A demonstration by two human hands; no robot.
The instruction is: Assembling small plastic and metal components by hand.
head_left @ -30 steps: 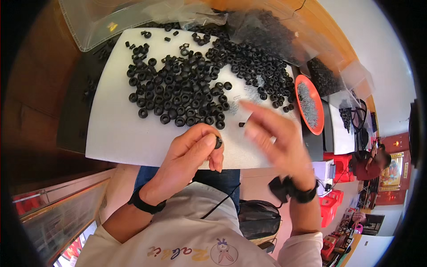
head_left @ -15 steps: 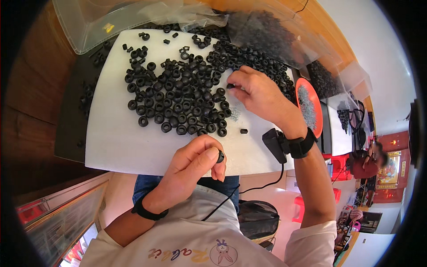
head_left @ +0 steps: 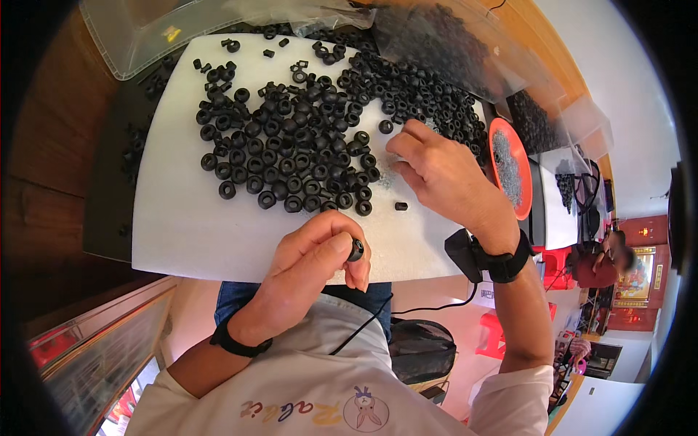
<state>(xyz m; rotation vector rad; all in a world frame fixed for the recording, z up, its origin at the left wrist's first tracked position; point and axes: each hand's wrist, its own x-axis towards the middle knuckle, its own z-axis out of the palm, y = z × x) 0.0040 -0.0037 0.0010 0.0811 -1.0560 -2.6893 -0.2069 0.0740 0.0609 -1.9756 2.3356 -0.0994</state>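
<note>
My left hand (head_left: 313,265) pinches one small black rubber ring (head_left: 355,250) between thumb and fingers, just over the near edge of the white board (head_left: 182,225). My right hand (head_left: 443,174) lies on the board further out, fingers curled and pointing left, beside a heap of several black rings (head_left: 305,145). Its fingertips rest by a patch of tiny grey bits; I cannot tell whether it grips one. A single short black piece (head_left: 400,206) lies loose below that hand.
An orange dish (head_left: 509,167) of small grey parts stands right of the board. Clear plastic bags (head_left: 451,43) of black rings lie at the back right, and a clear plastic tub (head_left: 138,36) at the back left. Another person (head_left: 603,261) sits far right.
My right hand swung from near my left hand out to the heap of rings, then settled slightly lower on the board. My left hand kept hold of the ring.
</note>
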